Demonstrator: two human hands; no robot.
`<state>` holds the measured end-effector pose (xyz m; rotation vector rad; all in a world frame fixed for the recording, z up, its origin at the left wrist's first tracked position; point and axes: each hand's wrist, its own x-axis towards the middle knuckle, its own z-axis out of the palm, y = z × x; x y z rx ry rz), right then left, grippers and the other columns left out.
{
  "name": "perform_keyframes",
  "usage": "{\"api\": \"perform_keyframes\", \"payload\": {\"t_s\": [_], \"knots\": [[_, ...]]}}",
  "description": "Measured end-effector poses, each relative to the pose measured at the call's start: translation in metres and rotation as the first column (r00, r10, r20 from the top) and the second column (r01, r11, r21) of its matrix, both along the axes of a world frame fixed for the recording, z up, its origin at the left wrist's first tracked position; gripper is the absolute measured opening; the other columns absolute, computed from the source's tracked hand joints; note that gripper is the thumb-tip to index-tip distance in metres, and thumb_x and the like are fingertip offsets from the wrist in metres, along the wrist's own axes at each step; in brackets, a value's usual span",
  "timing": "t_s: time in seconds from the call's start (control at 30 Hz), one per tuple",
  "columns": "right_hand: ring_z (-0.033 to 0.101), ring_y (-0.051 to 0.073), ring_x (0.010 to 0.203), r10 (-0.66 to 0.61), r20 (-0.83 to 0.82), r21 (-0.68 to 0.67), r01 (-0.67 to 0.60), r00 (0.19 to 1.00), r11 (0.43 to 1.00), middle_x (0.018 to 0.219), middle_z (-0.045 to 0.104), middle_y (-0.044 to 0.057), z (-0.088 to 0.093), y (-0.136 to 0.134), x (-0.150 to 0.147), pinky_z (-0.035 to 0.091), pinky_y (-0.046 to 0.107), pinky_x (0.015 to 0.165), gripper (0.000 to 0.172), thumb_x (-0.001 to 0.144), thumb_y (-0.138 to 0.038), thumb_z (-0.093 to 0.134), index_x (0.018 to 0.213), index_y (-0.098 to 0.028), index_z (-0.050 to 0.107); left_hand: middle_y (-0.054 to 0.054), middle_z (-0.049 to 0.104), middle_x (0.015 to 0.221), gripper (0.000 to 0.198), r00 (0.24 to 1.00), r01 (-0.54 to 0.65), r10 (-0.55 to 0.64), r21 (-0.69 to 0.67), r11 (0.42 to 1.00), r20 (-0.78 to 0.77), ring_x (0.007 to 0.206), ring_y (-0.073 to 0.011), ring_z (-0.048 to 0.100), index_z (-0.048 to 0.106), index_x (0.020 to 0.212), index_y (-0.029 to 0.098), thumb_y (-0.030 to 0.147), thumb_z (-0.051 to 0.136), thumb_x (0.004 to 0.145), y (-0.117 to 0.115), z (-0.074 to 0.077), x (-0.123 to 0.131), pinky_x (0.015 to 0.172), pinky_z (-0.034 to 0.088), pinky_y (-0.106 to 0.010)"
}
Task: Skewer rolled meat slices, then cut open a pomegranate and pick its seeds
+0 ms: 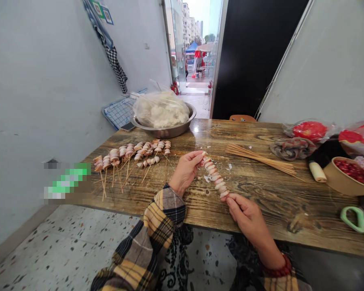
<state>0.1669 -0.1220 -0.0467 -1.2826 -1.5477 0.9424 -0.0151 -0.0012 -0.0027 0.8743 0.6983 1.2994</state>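
Observation:
Both my hands hold one skewer (214, 177) loaded with pale pink and white slices, just above the wooden table (261, 190). My left hand (186, 171) pinches the far end of the row of slices. My right hand (244, 212) grips the near end, fingers closed round the stick below the last slice. A pile of finished skewers (130, 155) lies to the left of my left hand. A bundle of bare bamboo sticks (261, 159) lies to the right, beyond the held skewer.
A metal bowl (165, 129) with a plastic bag of white food stands at the back left. At the right are a paper bowl of red pieces (350, 176), red bagged items (311, 130), a cloth (289, 147) and green-handled scissors (359, 220). An open doorway is behind.

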Motion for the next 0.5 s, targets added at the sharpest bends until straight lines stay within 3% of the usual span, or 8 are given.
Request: {"api": "perform_keyframes", "payload": {"t_s": [0.5], "knots": [[0.039,0.012,0.046,0.01,0.078,0.012,-0.011,0.997,1.0,0.051,0.04,-0.005,0.0017,0.0014,-0.0002,0.03,0.023,0.046,0.035,0.091,-0.042,0.044,0.09,-0.017,0.069,0.002,0.061,0.065,0.026,0.998,-0.058,0.058,-0.027,0.998,0.021,0.059,-0.0048,0.053,0.068,0.076,0.011,0.023,0.083,0.059,0.0003,-0.001,0.001,0.056,0.041,-0.017]]}}
